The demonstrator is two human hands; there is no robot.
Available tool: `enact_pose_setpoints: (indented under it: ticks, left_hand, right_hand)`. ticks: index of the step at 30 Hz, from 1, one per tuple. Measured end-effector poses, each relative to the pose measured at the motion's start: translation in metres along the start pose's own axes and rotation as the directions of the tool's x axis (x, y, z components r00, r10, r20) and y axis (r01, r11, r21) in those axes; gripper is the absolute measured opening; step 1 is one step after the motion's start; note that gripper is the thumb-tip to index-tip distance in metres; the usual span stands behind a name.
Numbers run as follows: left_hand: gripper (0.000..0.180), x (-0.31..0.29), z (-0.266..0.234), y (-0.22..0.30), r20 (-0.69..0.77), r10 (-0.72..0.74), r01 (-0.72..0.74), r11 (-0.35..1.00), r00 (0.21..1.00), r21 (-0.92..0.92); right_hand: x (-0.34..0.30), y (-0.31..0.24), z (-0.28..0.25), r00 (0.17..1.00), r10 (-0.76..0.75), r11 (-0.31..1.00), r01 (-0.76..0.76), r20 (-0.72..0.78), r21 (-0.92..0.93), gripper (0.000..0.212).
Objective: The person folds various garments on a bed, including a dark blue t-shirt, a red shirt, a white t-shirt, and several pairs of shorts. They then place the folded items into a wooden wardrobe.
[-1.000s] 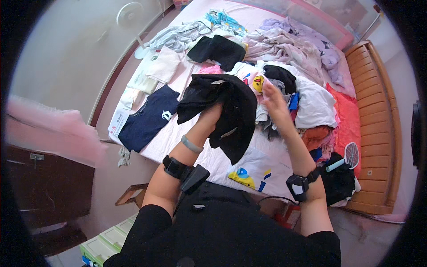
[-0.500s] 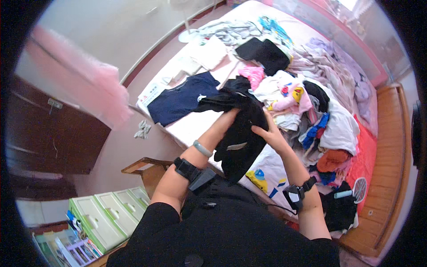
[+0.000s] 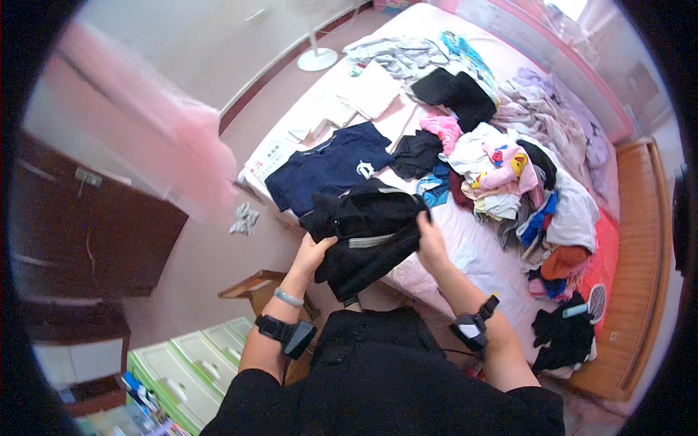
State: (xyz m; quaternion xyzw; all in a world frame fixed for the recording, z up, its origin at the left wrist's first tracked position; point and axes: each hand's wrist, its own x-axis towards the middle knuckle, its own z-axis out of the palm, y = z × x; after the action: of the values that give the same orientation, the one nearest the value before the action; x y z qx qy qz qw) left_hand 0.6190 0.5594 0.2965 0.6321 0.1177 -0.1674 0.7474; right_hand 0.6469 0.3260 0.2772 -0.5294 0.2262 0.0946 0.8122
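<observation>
One black garment (image 3: 378, 218) is grasped at its two sides: its left edge is pinched between the thumb and fingers of the left hand (image 3: 314, 254), and its right edge is gripped by the right hand (image 3: 430, 243). It is held in front of the body, above the near edge of the bed (image 3: 454, 229). Its long axis is stretched crosswise from hand to hand, the right end slightly higher, and a loose lower corner is pointed toward the body; one pale stripe (image 3: 369, 241) is run along it the same way. One bangle (image 3: 289, 297) is worn on the left wrist, and one strapped device on each forearm. Just beyond, one navy T-shirt (image 3: 327, 163) is laid flat; whether it is touched by the garment cannot be told. To its right, one crumpled black cloth (image 3: 418, 154) and one pink cloth (image 3: 441, 129) are seen, beside one mixed clothes heap (image 3: 488, 152).
</observation>
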Motion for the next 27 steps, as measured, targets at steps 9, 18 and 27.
enact_pose_setpoints:
  ticks: [9,18,27]
  left_hand:
    - [0.034,0.096,0.039,0.022,-0.081,0.177,-0.145,0.943,0.981,0.298]
    - [0.042,0.292,0.052,0.188,-0.075,0.540,-0.474,0.790,0.838,0.390]
    - [0.053,0.308,0.077,0.099,-0.003,0.184,-0.163,0.878,0.983,0.451]
  right_hand:
    - [0.009,-0.038,0.036,0.859,-0.284,0.837,0.439,0.426,-0.328,0.054]
    - [0.058,-0.071,-0.122,0.948,-0.307,0.909,0.316,0.076,-0.272,0.033]
    - [0.107,-0.096,-0.275,0.671,-0.689,0.533,0.214,-0.273,-0.819,0.048]
